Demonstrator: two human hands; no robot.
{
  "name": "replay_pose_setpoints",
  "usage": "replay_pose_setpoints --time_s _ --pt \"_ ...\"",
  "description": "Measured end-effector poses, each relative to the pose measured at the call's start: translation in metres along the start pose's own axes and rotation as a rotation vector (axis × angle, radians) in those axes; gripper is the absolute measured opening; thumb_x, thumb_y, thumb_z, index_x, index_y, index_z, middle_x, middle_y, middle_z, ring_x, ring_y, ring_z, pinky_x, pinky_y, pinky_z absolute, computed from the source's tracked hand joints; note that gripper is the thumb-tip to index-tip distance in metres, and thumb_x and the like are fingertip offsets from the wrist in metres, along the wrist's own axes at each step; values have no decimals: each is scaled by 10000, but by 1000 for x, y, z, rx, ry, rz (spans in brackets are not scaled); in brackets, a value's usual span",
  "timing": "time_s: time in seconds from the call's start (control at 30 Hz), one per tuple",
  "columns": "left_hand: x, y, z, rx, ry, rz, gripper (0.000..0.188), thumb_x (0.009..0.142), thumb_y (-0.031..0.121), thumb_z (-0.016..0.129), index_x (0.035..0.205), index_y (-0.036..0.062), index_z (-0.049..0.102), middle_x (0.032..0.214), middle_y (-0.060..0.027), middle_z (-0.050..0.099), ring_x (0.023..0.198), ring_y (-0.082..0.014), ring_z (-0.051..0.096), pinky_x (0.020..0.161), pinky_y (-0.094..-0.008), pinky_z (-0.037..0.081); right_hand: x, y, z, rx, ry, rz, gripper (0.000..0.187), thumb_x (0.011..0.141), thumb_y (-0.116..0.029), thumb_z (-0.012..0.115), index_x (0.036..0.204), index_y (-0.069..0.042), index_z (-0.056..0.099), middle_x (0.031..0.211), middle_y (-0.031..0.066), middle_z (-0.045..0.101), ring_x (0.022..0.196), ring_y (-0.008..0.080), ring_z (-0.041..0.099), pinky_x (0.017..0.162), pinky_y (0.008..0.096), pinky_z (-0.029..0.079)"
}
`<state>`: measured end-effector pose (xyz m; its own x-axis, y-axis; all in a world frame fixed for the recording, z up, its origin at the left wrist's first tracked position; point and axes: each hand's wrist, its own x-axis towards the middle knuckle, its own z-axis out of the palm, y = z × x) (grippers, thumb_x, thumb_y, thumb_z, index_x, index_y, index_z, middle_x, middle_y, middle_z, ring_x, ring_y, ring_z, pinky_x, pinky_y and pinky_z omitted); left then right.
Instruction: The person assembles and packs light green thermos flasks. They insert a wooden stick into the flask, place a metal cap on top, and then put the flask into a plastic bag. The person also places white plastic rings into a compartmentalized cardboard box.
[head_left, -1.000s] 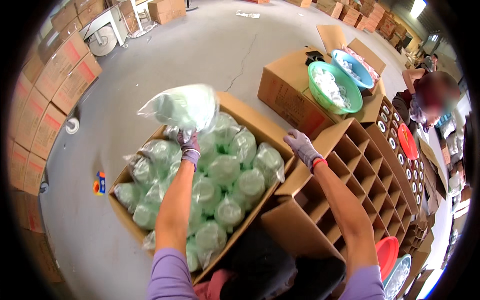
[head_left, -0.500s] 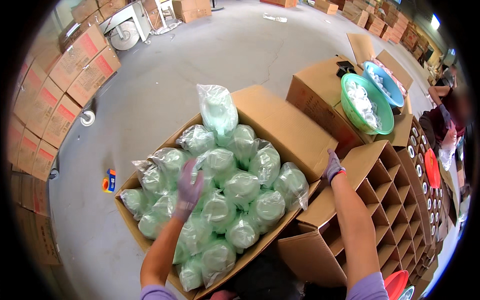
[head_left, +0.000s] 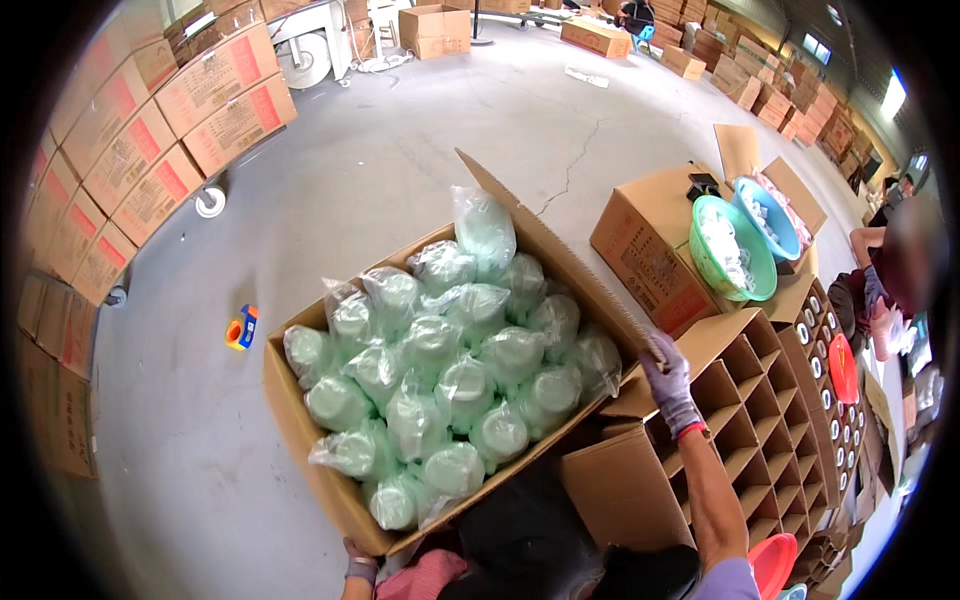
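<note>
An open cardboard box [head_left: 293,432] is packed with several pale green, rounded pieces [head_left: 467,393] in clear plastic bags; their exact kind is hidden by the wrapping. One bagged piece [head_left: 484,232] stands higher than the others at the far corner. My right hand [head_left: 668,385], in a light purple glove, grips the end of the box's raised right flap [head_left: 560,255]. Low at the box's near corner is my gloved left hand [head_left: 360,563], its fingers curled against the cardboard and partly hidden.
Right of the box stands a divided carton [head_left: 750,390] with cardboard cells. Beyond it, a green basin [head_left: 715,265] and a blue basin [head_left: 778,225] hold small white pieces. A tape roll [head_left: 240,328] lies on the floor. Stacked cartons [head_left: 165,150] line the left; a person [head_left: 890,260] sits far right.
My left hand has left the bagged pieces and dropped to the box's near corner. The right flap has swung upward, with my right hand now gripping its end. The whole view has shifted.
</note>
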<state>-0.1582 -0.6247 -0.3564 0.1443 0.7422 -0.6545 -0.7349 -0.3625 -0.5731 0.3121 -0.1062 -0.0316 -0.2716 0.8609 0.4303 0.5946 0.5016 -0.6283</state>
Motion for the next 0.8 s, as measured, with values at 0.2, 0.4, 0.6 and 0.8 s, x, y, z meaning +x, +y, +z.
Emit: replay_pose_setpoints --time_s 0.2,0.4,0.6,0.8 --pt "-44 91 100 1226 -814 863 578 994 481 300 1455 138 362 1489 -58 391 1368 -268 344 1147 -434 246 17 1 31 171 145 255 282 891 -53 593 1162 17 622 1071 147 684 988 205 641 884 323 485" --pt "-40 62 305 2134 11 1840 487 1018 351 385 1354 3 447 1394 -121 488 1288 -227 445 1094 -389 362 40 -62 71 171 237 199 272 912 -66 581 1168 13 622 954 90 698 847 115 622 770 289 507" --pt "79 -139 332 2878 -80 1597 724 873 361 584 1479 70 316 1518 -153 335 1432 -331 228 1147 -544 100 33 -102 178 -280 -21 -78 533 771 -5 556 1302 8 503 1216 223 584 1169 363 542 1006 441 439" --pt "62 -131 348 3189 -86 1423 627 871 471 548 1406 160 454 1475 -161 364 1364 -401 282 1100 -666 87 79 -32 59 685 489 568 300 846 -11 596 1141 -30 544 892 73 628 736 234 617 650 371 536"
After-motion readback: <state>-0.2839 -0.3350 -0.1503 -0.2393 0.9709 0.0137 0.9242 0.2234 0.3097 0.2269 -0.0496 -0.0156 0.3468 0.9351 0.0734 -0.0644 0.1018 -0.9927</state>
